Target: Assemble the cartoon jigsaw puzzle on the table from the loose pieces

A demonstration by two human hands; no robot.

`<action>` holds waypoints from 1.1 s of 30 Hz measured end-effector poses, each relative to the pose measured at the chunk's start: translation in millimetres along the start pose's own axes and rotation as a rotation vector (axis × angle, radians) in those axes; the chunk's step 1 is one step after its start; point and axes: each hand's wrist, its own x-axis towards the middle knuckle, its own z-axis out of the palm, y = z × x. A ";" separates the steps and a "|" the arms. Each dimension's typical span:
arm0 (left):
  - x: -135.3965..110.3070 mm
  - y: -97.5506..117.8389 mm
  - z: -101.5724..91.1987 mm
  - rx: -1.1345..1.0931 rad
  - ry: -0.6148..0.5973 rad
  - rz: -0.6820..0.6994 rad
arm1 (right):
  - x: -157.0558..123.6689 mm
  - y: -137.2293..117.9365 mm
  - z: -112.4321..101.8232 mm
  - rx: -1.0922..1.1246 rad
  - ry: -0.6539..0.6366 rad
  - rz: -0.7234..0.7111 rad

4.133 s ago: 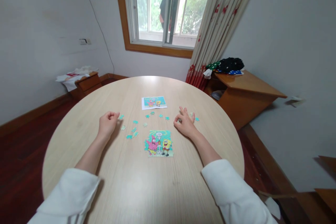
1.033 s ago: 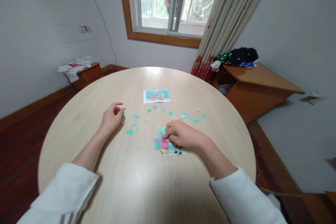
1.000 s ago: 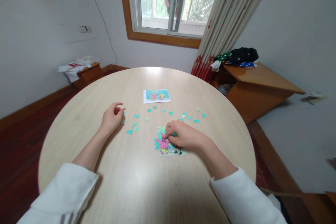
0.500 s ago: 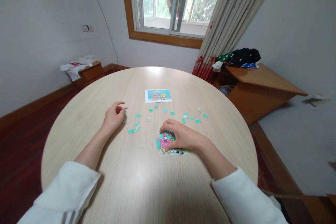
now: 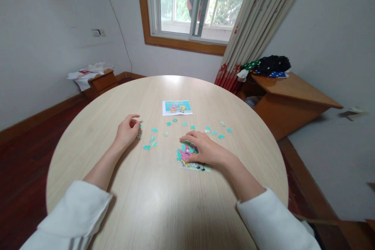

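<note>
moved onto the puzzle (image 5: 185, 153), the right hand (image 5: 206, 148), loosely spread, hides its right side; left hand (image 5: 126, 129) half-curled, grip unclear.

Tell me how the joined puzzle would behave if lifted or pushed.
The puzzle would probably bend or break apart: its jagged left edge suggests it merely interlocks. It looks thin and flat, so likely light. Pushed, it might slide on the smooth-looking table.

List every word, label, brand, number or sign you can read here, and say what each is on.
None can be read.
Printed picture sheet: yellowish marks along its top, too small and blurred to tell if they are lettering.
Partly assembled jigsaw puzzle: nothing legible on the part that the right hand leaves uncovered.
</note>
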 end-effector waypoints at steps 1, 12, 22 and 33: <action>0.0 -0.2 0.0 0.001 0.002 0.001 | -0.1 -0.9 -0.9 0.030 0.041 0.001; 0.7 0.1 -0.1 0.024 0.123 0.008 | -15.9 -6.3 -27.0 0.611 -0.718 0.257; 1.5 -1.7 0.3 0.026 0.115 -0.006 | -11.5 -8.4 -19.3 0.564 -0.819 0.343; 0.5 1.7 -0.3 0.021 0.124 -0.007 | -11.5 -8.2 -18.8 0.515 -0.792 0.307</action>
